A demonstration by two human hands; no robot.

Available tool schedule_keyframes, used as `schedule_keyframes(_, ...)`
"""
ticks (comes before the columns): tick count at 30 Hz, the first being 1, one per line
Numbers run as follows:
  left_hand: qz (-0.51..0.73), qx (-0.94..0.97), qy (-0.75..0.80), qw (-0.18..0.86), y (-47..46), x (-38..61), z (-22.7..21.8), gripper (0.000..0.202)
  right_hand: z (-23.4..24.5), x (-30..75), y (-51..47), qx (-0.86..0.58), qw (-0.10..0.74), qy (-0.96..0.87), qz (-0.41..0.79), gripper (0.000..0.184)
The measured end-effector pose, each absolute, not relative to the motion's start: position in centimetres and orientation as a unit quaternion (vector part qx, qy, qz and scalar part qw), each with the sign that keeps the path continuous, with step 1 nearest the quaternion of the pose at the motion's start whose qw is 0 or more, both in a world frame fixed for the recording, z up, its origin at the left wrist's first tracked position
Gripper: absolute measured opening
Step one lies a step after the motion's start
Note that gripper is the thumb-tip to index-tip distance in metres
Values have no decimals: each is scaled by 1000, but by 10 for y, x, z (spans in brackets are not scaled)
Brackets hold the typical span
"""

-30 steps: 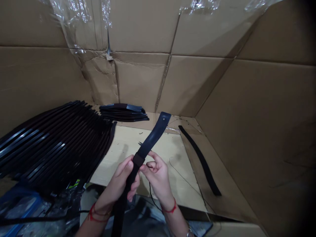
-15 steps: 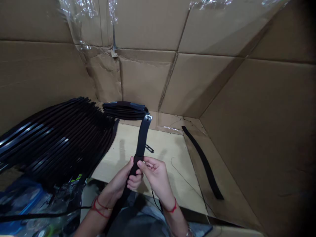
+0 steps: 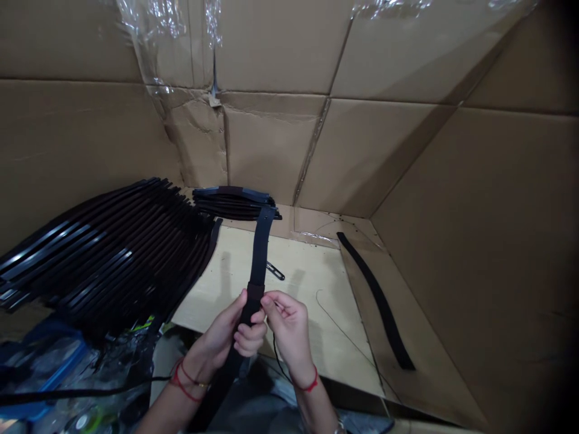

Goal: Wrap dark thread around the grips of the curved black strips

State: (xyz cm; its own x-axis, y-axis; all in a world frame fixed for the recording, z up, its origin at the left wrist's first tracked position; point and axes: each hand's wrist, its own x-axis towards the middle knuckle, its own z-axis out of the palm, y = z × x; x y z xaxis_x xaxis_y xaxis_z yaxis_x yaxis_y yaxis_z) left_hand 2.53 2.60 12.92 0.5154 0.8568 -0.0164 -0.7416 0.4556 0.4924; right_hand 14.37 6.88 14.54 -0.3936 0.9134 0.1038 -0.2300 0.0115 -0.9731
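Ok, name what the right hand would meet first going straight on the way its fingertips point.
The right hand would likely meet the dark strap first; it sits close beside the strap's edge, contact unclear.

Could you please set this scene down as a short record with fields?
Left hand: wrapped around a black strap
Right hand: fingertips at the edge of the strap's brown band; grip unclear
Far left: large row of dark strips
Back: smaller dark bundle
Right: single black strip, lying on cardboard
Below strap: pale board
Surround: cardboard walls
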Motion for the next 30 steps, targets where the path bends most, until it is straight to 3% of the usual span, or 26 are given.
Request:
schedule_keyframes(4,463,204,141,851,27,27,125,58,144,141,64,-342,500,-547,577,45)
schedule_keyframes(9,458,222,237,828,26,28,116,62,140,141,63,-341,493,-543,588,45)
schedule_keyframes(14,584,294,432,621,19,38,120,53,134,143,65,-344,452,-497,656,46)
schedule_keyframes(16,595,308,456,585,15,40,127,52,134,143,67,-330,457,-502,656,44)
schedule_keyframes(22,559,320,406,648,13,31,131,54,137,149,77,-228,378,-512,737,43)
schedule_keyframes(25,502,331,360,713,13,28,128,61,138,149,78,-217,385,-505,742,42)
schedule_keyframes(27,510,379,409,655,10,31,131,59,138,147,77,-227,392,-499,738,41)
schedule_keyframes(30,530,483,560,415,4,37,139,38,137,144,73,-239,419,-487,728,42)
